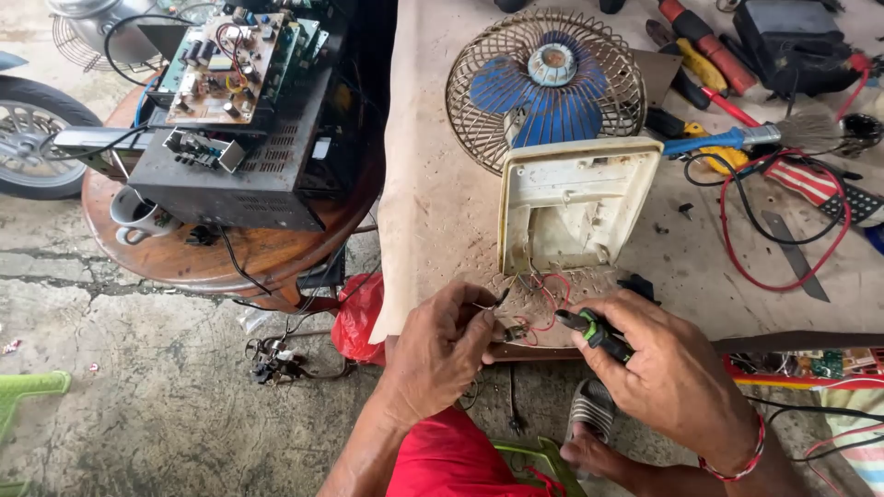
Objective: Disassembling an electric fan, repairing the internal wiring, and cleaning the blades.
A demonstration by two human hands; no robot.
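A small table fan point(545, 87) with blue blades and a rusty wire guard lies on its back on the workbench point(433, 202). Its cream base point(571, 202) is opened, and red and black wires point(543, 299) spill out at the near edge. My left hand point(437, 354) pinches thin wires and a small part next to that bundle. My right hand point(668, 368) grips a black and green hand tool point(594, 331), its tip pointing at the wires. A red band sits on my right wrist.
Screwdrivers, a blue-handled brush point(737, 138), a red cable loop point(783, 230) and a black case point(792, 41) crowd the bench's right side. At left a round wooden table point(212, 262) carries an open amplifier with circuit boards point(230, 55) and a mug point(138, 216). A motorbike wheel point(32, 138) stands beyond.
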